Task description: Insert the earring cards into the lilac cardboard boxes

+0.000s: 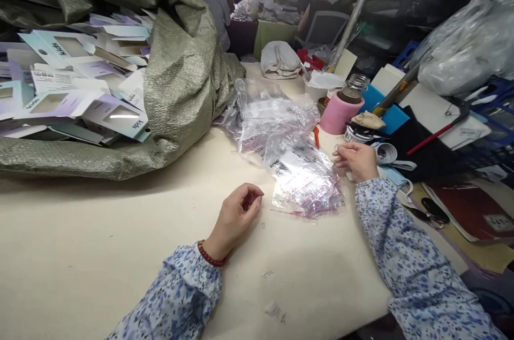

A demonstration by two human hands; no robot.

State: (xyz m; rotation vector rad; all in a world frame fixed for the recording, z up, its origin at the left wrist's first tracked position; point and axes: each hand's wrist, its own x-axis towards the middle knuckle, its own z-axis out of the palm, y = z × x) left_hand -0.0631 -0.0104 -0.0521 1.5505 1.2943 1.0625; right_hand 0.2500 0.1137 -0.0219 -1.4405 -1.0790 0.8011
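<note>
My left hand (237, 218) rests over the pale table, its fingers loosely curled, with a small gap at the thumb and nothing seen in it. To its right lies a pile of clear plastic bags (307, 182) with pinkish-red edges. On the far side of that pile my right hand (357, 161) has its thumb and fingers pinched together. A tiny ring-like shape shows at its fingertips, too small to name. More crumpled clear plastic (273, 115) lies behind the bags.
At left a big olive woven sack (188, 77) holds many folded window boxes (70, 102). A pink roll (341, 112) with a glass jar (355, 85), a white tape roll (385, 153) and a red-brown notebook (469, 209) crowd the right side. A folded cloth (280, 60) lies at the back. Other people sit beyond.
</note>
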